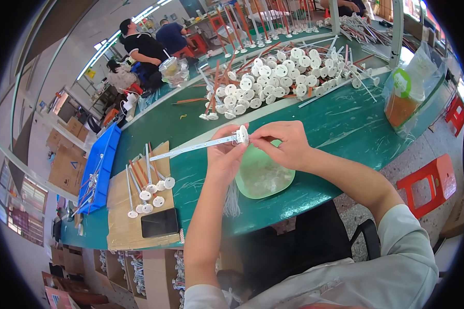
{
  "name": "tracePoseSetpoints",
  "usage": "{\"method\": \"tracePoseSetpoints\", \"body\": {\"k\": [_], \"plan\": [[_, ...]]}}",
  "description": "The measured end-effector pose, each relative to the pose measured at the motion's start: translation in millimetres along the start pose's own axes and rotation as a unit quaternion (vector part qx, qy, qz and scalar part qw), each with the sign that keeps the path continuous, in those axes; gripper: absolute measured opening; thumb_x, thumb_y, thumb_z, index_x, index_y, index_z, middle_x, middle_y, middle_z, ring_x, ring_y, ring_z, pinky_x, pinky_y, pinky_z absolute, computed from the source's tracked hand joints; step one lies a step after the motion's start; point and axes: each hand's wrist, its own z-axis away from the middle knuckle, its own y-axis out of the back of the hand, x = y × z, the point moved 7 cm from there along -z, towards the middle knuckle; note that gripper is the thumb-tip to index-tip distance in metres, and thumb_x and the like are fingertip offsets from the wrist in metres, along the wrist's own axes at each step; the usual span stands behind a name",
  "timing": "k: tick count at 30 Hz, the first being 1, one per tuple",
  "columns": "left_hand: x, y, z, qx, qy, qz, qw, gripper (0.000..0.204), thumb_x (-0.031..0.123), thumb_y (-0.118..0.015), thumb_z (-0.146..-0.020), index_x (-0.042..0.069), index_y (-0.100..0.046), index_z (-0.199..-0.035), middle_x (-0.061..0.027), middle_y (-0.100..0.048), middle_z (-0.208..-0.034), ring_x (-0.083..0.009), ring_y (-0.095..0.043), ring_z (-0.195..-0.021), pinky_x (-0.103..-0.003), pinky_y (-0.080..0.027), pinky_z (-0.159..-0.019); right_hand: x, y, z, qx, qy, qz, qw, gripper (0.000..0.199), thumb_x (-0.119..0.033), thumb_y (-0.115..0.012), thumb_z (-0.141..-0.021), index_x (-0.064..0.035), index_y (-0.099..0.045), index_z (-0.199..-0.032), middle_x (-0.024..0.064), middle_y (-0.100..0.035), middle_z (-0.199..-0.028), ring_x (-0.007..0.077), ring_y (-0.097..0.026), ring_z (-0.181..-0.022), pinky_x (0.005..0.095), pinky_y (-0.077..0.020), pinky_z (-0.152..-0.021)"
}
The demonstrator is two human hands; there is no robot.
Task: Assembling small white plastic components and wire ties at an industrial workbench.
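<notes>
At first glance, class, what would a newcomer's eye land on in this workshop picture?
First, the two hands at the centre: the left hand and right hand pinch a white rod with a round disc above a pale green tray. Behind them, a big heap of white discs on rods covers the green table. At lower left, finished pieces lie on cardboard beside a black phone.

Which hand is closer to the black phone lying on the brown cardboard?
Left. The left hand holds the white rod above the green table, nearer the black phone; the right hand is farther off to its right.
</notes>
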Motion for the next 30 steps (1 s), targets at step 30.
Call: {"method": "tracePoseSetpoints", "body": {"k": [30], "plan": [[1,-15,2,-0.056,0.018,0.006,0.998,0.04,-0.002,-0.071,-0.085,0.002,-0.058,-0.123,-0.0186,-0.063,-0.128,-0.0267,-0.061,-0.12,-0.042,-0.047,-0.105,-15,-2,-1,-0.049,0.058,-0.001,0.997,0.011,0.002,-0.073,-0.083,-0.0007,-0.072,-0.093,0.0108,-0.073,-0.086,0.0197,-0.071,-0.071,0.0292,-0.0577,-0.063]]}}
